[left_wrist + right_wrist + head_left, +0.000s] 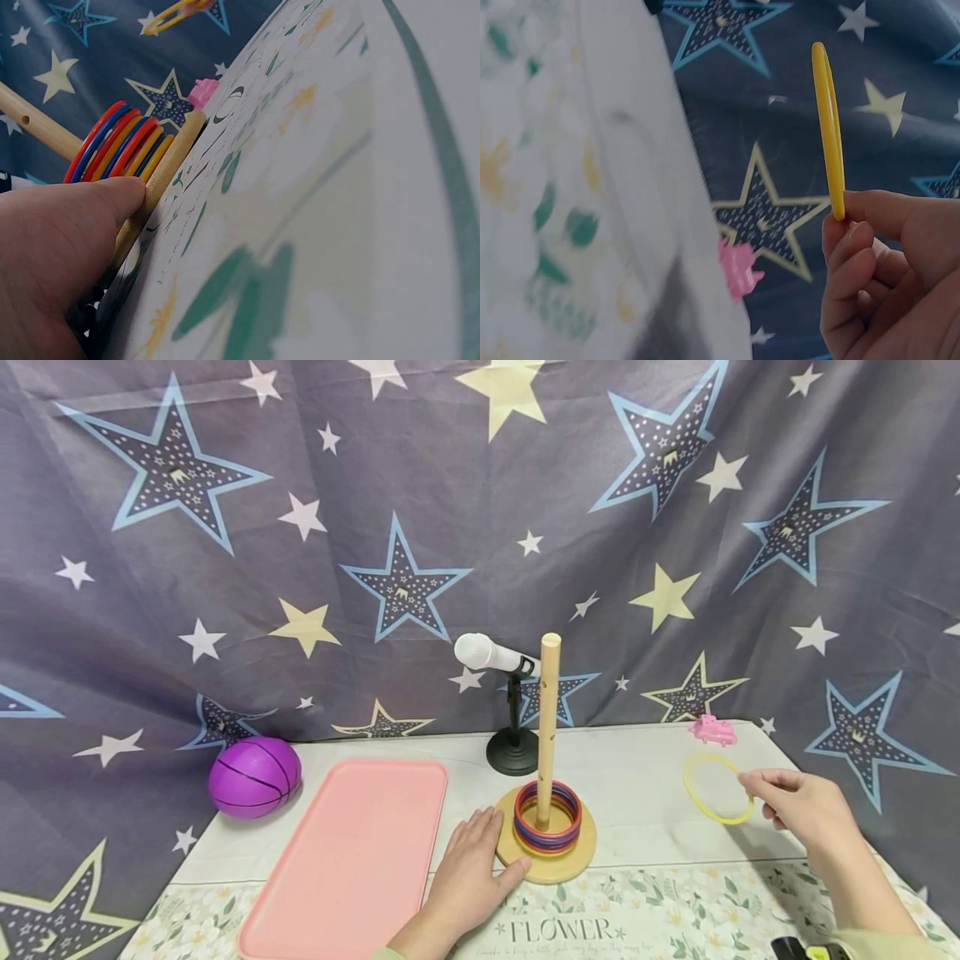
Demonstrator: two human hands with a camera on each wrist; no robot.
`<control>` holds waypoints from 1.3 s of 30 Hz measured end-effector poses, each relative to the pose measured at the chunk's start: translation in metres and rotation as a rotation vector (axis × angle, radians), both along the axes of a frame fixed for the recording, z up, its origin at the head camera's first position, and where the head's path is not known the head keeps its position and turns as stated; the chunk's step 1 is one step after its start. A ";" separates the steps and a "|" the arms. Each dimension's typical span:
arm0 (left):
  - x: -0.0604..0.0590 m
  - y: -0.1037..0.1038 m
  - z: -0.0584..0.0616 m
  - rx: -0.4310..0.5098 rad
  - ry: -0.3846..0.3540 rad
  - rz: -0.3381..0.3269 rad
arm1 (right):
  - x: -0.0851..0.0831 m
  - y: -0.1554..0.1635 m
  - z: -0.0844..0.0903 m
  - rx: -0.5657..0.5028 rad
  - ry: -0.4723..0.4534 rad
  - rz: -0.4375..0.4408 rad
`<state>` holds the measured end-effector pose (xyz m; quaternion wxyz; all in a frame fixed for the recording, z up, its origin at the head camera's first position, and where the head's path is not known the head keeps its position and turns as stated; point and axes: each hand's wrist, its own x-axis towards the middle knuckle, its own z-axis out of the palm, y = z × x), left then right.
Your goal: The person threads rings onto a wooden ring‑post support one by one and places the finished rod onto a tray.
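Observation:
My right hand [806,810] pinches a yellow ring [697,792] by its edge, raised over the right side of the table; the right wrist view shows the ring [829,135] nearly edge-on between thumb and fingers. A wooden peg [548,727] stands upright on a round wooden base [517,856] at the table's middle. Several red, blue and yellow rings [550,841] are stacked around the foot of the peg. My left hand [472,868] rests on the left edge of the base, fingers extended, its thumb [124,196] beside the stacked rings in the left wrist view.
A pink tray [352,852] lies left of my left hand, with a purple ball [255,777] beyond it. Behind the peg stands a white microphone [491,654] on a black stand [513,750]. A small pink toy [712,729] sits at the back right. A star-patterned curtain hangs behind.

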<state>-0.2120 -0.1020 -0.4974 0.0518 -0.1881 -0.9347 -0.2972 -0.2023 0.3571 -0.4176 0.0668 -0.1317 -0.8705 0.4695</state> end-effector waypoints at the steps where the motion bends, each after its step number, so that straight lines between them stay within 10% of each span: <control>1: 0.000 0.000 0.000 0.002 0.005 -0.003 | 0.000 -0.003 0.002 -0.003 0.012 0.004; 39: 0.001 -0.002 -0.003 0.033 0.051 -0.014 | -0.002 -0.100 0.107 -0.035 0.312 0.171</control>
